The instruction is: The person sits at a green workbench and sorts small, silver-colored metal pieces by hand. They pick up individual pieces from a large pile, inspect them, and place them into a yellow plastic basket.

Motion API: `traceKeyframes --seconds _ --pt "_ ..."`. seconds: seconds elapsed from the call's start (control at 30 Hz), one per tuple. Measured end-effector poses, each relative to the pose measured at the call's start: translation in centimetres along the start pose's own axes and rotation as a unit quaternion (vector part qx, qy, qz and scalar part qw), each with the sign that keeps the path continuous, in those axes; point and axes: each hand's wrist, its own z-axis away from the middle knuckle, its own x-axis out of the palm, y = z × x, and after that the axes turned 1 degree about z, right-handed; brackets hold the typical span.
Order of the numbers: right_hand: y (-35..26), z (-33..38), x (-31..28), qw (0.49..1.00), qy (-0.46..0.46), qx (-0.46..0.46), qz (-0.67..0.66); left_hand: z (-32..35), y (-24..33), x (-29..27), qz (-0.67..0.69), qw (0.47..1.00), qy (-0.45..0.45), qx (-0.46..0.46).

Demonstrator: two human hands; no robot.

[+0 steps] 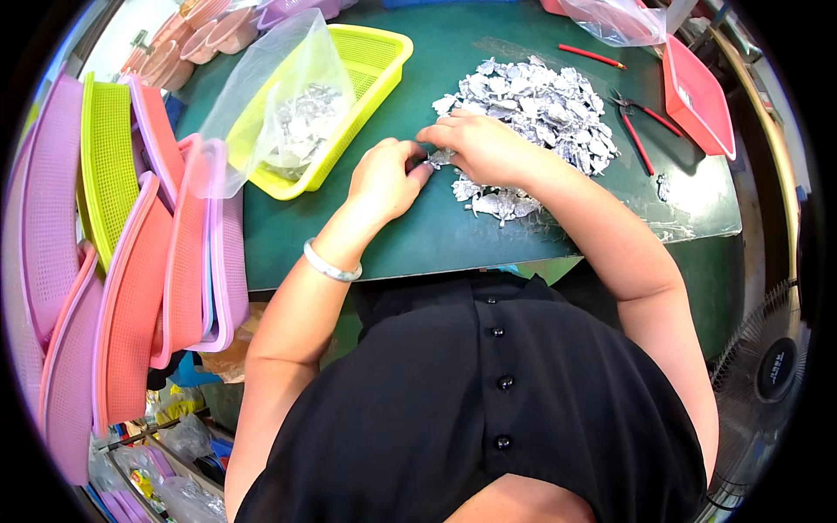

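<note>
A small workshop: a heap of silvery metal parts [532,109] is lying on the green worktable [453,235], with red-handled pliers [641,122] beside it and plastic trays [131,288] stacked left.

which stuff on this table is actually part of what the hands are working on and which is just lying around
In use:
- left hand and right hand, pinching one small silver piece between them
- pile of silver metal pieces, under the right hand
- clear bag of silver pieces in the yellow basket

Lying about:
- red-handled pliers
- red pencil
- red tray
- stacked pink and green baskets
</note>
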Motion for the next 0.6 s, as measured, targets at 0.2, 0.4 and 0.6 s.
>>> traceKeyframes --seconds 0.2,0.4,0.6 --pt "0.8 1.1 0.3 0.994 0.070 0.016 -0.084 -2.2 -0.5 0.8 0.080 0.995 0.011 0.056" --pt "1.5 2.2 -1.6 0.908 0.118 0.146 -0.375 -4.0 0.6 -0.3 0.308 0.949 0.003 0.063" --pt "1.6 2.8 -3.5 0.749 0.148 0.218 -0.608 -6.0 1.5 0.2 0.472 0.875 -0.038 0.096"
